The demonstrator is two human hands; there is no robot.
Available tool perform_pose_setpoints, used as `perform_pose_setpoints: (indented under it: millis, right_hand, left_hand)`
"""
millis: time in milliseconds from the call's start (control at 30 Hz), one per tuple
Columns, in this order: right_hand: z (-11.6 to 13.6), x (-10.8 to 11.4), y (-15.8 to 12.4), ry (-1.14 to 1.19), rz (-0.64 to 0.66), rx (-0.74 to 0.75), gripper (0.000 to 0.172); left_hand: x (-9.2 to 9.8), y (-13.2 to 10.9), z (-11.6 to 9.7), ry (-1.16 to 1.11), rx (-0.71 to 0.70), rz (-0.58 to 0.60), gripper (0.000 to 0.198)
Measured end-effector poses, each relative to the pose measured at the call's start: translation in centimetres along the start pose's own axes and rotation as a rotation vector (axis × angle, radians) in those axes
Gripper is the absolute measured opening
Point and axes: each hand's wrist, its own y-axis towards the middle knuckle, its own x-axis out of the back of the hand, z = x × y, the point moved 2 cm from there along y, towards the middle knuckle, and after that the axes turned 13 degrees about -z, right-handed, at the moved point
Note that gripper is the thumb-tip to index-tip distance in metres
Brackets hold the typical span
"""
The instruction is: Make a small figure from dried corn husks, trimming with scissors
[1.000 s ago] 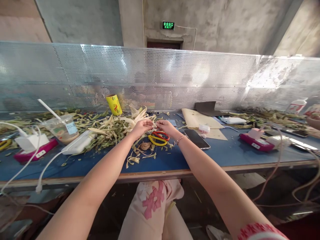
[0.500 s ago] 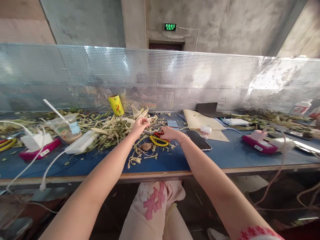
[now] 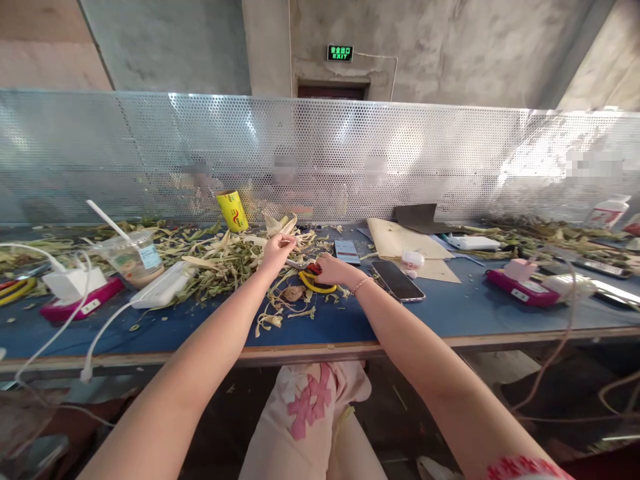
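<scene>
My left hand (image 3: 278, 251) is closed in a pinch above the heap of dried leaf and husk scraps (image 3: 225, 263). What sits between its fingertips is too small to make out. To its right, my right hand (image 3: 334, 270) is closed at the red part of a pair of scissors (image 3: 319, 287) with red and yellow handles. Its fingers cover part of the handles, and the blades point toward my left hand. A brown round coil (image 3: 292, 294) lies just in front of the scissors, among pale curled strips.
Right of my hand lie a dark phone (image 3: 399, 280), a lit phone (image 3: 347, 251), brown paper (image 3: 403, 239) and a small white case (image 3: 413, 259). At left stand a drink cup (image 3: 137, 263), a white power bank (image 3: 164, 285) and cables. A perforated metal screen (image 3: 320, 153) closes the back.
My right hand has shifted slightly left over the scissors, whose yellow loop now looks flatter. The lit phone shows more fully. My left hand has barely moved.
</scene>
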Motion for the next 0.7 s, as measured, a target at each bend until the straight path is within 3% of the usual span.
perform_pose_setpoints:
  millis: [133, 367, 567, 700]
  right_hand:
    - [0.5, 0.0, -0.1, -0.019, -0.046, -0.002, 0.031]
    - [0.9, -0.4, 0.2, -0.092, -0.054, -0.033, 0.038]
    - [0.8, 0.0, 0.0, -0.069, -0.027, -0.059, 0.036]
    - [1.0, 0.5, -0.5, -0.086, -0.036, -0.050, 0.037]
  left_hand:
    - [0.3, 0.2, 0.1, 0.011, -0.001, -0.050, 0.016]
    - [0.3, 0.3, -0.2, -0.200, 0.199, -0.248, 0.038]
    - [0.3, 0.4, -1.0, -0.323, 0.263, -0.133, 0.019]
    - [0.5, 0.2, -1.5, -0.376, 0.297, -0.133, 0.019]
